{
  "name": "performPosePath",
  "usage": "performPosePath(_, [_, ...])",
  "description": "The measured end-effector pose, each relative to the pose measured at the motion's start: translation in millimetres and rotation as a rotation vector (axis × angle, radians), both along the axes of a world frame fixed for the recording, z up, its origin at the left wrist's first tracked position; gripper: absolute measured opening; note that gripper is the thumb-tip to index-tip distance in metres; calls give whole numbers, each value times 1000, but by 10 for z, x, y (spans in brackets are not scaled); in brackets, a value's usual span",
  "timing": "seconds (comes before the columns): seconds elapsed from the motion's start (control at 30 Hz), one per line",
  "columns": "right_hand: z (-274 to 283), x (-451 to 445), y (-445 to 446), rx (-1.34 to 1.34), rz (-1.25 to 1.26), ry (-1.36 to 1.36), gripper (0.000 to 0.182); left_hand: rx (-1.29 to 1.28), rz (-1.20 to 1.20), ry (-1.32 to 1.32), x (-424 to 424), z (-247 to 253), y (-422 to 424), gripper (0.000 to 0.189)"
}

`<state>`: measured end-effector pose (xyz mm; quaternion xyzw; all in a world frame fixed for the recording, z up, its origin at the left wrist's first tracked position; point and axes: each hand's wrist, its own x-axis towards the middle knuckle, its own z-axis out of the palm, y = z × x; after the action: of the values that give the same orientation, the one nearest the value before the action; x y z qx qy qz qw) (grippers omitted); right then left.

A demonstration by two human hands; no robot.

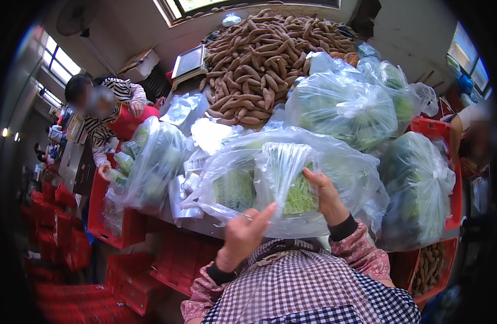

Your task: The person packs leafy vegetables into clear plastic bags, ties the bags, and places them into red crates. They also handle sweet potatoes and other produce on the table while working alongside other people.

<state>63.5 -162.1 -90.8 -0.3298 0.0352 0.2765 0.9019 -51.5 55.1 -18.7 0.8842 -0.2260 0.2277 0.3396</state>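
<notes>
Right before me my right hand (328,194) grips the right side of a clear plastic package of thin green shoots (301,198). My left hand (248,231), slightly blurred, is at the lower left of that package, its index finger extended against the loose film; whether it pinches the film I cannot tell. Beneath and around the package spreads a large clear plastic bag (345,162). Another pack of green shoots (234,190) lies inside this bag on the left. White label rolls (191,181) and a roll of clear film (177,198) lie to the left.
A heap of sweet potatoes (256,60) rises at the back beside a weighing scale (189,60). Bulging bags of greens (341,105) stand behind and right. A co-worker (118,105) handles packs at a red crate (131,231) on the left; another person (467,129) is at the right edge.
</notes>
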Motion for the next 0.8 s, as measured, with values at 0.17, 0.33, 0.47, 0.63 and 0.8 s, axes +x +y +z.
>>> performPosePath(0.17, [0,-144,42,-110,-207,69,32,12,-55,110,-59,-271,-165,42])
performPosePath(0.33, [-118,-120,32,-133,-518,-30,32,27,-286,224,-41,-384,-380,59])
performPosePath(0.47, [-123,-267,-30,-441,-470,-50,31,-41,-308,205,119,-369,-346,50])
performPosePath(0.63, [-146,-203,-450,-923,-366,-402,15,-444,106,411,505,-331,291,33])
performPosePath(0.8, [359,-232,-765,-1347,-353,-669,21,-155,71,363,695,185,753,31])
